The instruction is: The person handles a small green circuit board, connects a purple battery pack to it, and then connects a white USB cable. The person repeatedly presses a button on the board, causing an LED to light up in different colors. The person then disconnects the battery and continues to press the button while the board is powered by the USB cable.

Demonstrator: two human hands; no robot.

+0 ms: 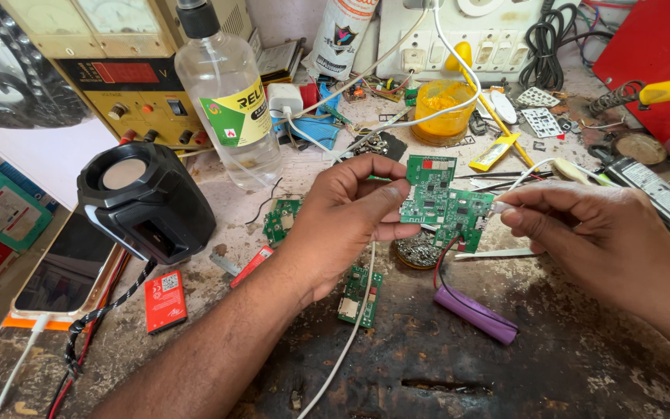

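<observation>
A person's left hand (350,213) pinches a green circuit board (442,202) by its left edge, thumb and fingers clamped on it, holding it tilted above a scarred, dark workbench (443,365). The right hand (583,229) grips a white cable plug (499,207) between its fingertips, the plug touching the board's right edge. Red and black wires run down from the board to a purple cylindrical battery cell (476,314) lying on the bench. Below the left wrist sits a smaller green board (360,295). Farther left stand a black speaker (145,198), a clear plastic bottle (230,101) and a yellow power supply (141,97); an orange cup (443,109) stands behind
</observation>
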